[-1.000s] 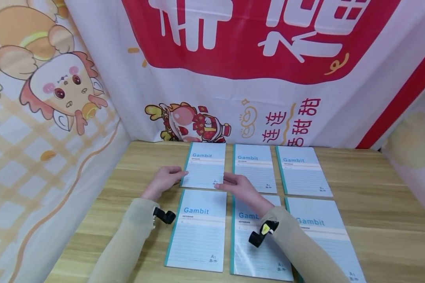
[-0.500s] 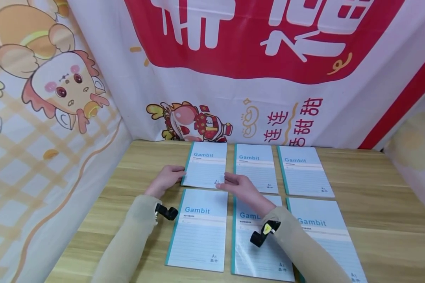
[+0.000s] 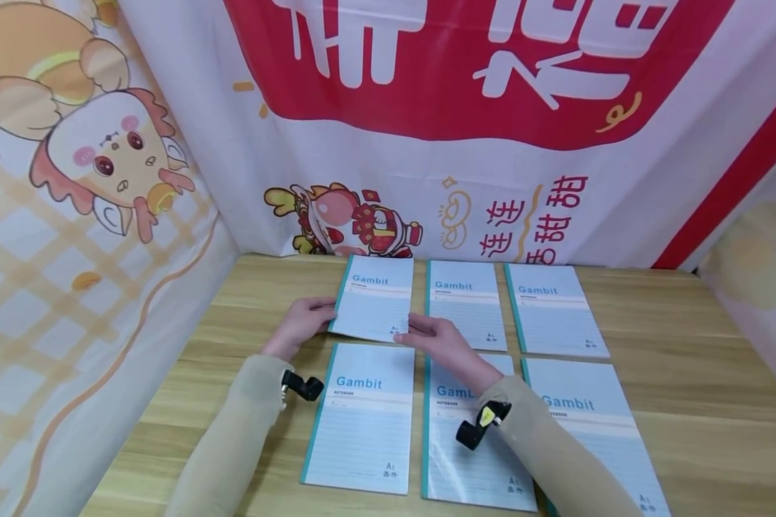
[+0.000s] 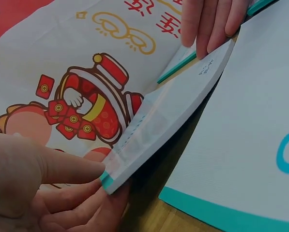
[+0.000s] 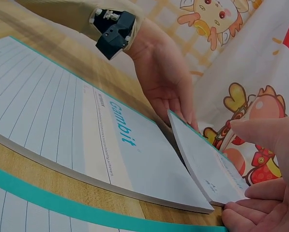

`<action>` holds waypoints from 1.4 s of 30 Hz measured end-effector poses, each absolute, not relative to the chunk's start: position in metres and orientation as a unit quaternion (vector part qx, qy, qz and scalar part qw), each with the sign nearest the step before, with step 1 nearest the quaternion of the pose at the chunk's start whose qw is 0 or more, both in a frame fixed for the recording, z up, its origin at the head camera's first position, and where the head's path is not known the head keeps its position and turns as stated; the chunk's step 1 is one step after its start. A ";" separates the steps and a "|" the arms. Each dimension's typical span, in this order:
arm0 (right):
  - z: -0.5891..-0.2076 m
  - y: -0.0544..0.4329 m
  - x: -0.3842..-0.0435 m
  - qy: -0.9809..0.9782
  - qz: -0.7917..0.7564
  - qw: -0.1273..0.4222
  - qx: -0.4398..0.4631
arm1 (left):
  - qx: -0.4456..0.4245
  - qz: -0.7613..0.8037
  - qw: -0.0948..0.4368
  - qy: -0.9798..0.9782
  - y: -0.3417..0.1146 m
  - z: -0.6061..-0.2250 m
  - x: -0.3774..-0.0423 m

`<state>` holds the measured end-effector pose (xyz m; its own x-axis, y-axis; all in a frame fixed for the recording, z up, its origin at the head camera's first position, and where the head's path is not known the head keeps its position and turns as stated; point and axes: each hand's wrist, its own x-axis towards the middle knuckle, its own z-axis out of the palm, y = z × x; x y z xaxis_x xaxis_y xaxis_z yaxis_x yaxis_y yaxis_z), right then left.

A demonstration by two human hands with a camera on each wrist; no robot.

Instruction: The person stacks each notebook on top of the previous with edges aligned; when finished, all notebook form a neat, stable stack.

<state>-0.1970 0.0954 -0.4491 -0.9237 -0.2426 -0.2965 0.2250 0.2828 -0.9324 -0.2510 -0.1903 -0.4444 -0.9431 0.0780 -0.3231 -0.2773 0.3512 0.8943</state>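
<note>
A small white-and-blue Gambit notebook (image 3: 375,298) with a teal spine lies at the back left of the table. My left hand (image 3: 300,323) pinches it at the spine's near corner, thumb on the cover and fingers beneath. In the left wrist view that notebook (image 4: 159,128) is tilted, its spine side raised and a dark gap showing under the near edge. My right hand (image 3: 441,343) is at the opposite edge, fingertips against the near right corner. In the right wrist view the right thumb (image 5: 255,130) stands apart from the cover.
Two more notebooks, a middle one (image 3: 465,301) and a right one (image 3: 556,309), complete the back row. A larger notebook (image 3: 362,416) lies just in front, with two others beside it, partly under my right forearm. A printed cloth (image 3: 246,179) hangs behind the wooden table (image 3: 685,373).
The left hand's fingers have slid under the notebook's spine edge, and that side has risen off the table. The right hand has stayed nearly in place at the other edge.
</note>
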 end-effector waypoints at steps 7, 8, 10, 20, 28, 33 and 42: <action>-0.449 0.095 -0.198 0.776 -0.599 0.197 -0.005 | -0.089 0.590 0.185 0.781 -0.191 -0.449 -0.254; -0.449 0.095 -0.198 0.775 -0.600 0.197 -0.006 | -0.089 0.598 0.188 0.774 -0.191 -0.450 -0.254; -0.448 0.095 -0.198 0.776 -0.600 0.195 -0.006 | -0.086 0.610 0.187 0.765 -0.191 -0.451 -0.254; -0.449 0.097 -0.198 0.760 -0.620 0.197 0.000 | -0.067 0.655 0.159 0.736 -0.193 -0.449 -0.247; -0.451 0.102 -0.199 0.754 -0.625 0.203 0.001 | -0.062 0.676 0.143 0.720 -0.192 -0.441 -0.237; -0.452 0.105 -0.198 0.740 -0.638 0.212 -0.002 | -0.055 0.682 0.135 0.717 -0.187 -0.438 -0.230; -0.452 0.119 -0.196 0.743 -0.646 0.172 0.036 | -0.043 0.684 0.132 0.716 -0.172 -0.433 -0.215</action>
<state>-0.1964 0.1186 -0.4518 -0.9385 -0.1684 -0.3013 0.2749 0.1632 -0.9475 -0.2153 -0.1718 -0.4328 -0.9612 0.1199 -0.2484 -0.2425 0.0611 0.9682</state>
